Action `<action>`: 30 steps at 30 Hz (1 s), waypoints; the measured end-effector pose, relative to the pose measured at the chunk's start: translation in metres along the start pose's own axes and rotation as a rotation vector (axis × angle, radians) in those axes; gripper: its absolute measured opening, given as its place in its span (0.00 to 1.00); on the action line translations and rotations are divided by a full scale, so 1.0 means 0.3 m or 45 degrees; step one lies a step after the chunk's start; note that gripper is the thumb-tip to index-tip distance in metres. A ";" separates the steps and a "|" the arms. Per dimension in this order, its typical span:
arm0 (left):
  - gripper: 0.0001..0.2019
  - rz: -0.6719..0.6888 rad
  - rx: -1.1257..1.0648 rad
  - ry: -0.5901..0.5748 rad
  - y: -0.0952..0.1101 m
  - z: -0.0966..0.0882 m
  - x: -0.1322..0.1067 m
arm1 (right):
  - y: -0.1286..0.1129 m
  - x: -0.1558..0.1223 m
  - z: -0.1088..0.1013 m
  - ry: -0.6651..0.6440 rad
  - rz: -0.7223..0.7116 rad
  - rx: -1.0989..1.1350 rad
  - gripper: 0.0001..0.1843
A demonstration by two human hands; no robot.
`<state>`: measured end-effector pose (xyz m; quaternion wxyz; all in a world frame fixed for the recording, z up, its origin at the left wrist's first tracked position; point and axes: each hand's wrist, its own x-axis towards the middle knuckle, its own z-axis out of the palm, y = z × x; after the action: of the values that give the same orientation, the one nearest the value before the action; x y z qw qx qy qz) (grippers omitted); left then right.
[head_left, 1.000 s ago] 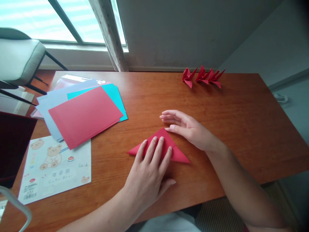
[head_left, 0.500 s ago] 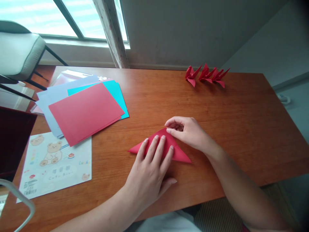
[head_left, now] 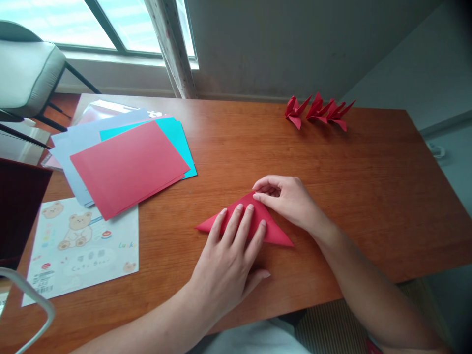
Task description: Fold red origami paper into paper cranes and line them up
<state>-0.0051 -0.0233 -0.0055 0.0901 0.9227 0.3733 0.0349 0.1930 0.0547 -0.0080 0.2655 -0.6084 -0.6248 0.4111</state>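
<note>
A sheet of red origami paper [head_left: 275, 233], folded into a triangle, lies on the table before me. My left hand [head_left: 230, 263] rests flat across it, fingers spread over its middle and thumb on the wood. At the top corner, thumb and index finger of my right hand [head_left: 289, 199] pinch the paper's tip. Part of the triangle's lower edge is hidden under my left hand.
Three folded red paper cranes [head_left: 317, 112] stand at the table's back edge. On the left, red sheets [head_left: 131, 169] overlap blue sheets [head_left: 184, 147] and a bear-printed sheet [head_left: 84, 250]. A white cable [head_left: 35, 295] curves at lower left, near a dark panel [head_left: 20, 211].
Both hands keep nearly the same place on the red paper. The view has shifted slightly, so the background sits a little differently.
</note>
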 end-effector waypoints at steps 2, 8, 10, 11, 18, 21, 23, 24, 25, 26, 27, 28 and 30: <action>0.38 -0.003 0.000 -0.001 0.000 -0.001 0.000 | 0.001 0.000 -0.001 -0.001 0.001 -0.004 0.05; 0.38 0.000 0.000 0.008 0.001 -0.002 0.002 | -0.001 -0.001 -0.003 0.001 0.000 -0.019 0.05; 0.39 -0.002 0.001 0.010 0.001 0.000 0.002 | -0.003 -0.001 -0.003 0.002 0.004 -0.022 0.05; 0.39 -0.001 0.001 0.011 0.001 0.001 0.002 | -0.004 -0.001 -0.003 0.001 0.008 -0.024 0.05; 0.39 -0.001 -0.009 0.019 -0.001 0.004 0.003 | -0.010 -0.001 -0.003 -0.002 0.016 -0.023 0.05; 0.40 -0.001 -0.007 0.019 -0.001 0.002 0.003 | -0.012 -0.002 -0.004 0.000 0.008 -0.018 0.05; 0.39 0.000 -0.008 0.018 -0.001 0.001 0.003 | -0.014 -0.002 -0.005 0.000 0.006 -0.023 0.05; 0.39 0.001 -0.008 0.017 -0.001 0.002 0.003 | -0.014 -0.003 -0.005 -0.001 0.008 -0.026 0.05; 0.39 0.002 -0.009 0.016 -0.001 0.002 0.003 | -0.015 -0.003 -0.006 -0.002 0.010 -0.028 0.05; 0.40 0.001 -0.009 0.014 -0.001 0.003 0.003 | -0.016 -0.003 -0.006 -0.003 0.011 -0.031 0.05; 0.40 0.000 -0.009 0.011 -0.001 0.003 0.003 | -0.016 -0.003 -0.007 -0.003 0.012 -0.034 0.05; 0.40 -0.002 -0.010 0.008 -0.001 0.003 0.003 | -0.016 -0.003 -0.007 -0.002 0.014 -0.036 0.05; 0.40 -0.007 -0.013 0.001 -0.001 0.002 0.002 | -0.016 -0.003 -0.007 -0.001 0.014 -0.036 0.05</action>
<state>-0.0047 -0.0229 -0.0060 0.0948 0.9211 0.3757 0.0368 0.1923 0.0546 -0.0027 0.2544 -0.6153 -0.6274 0.4039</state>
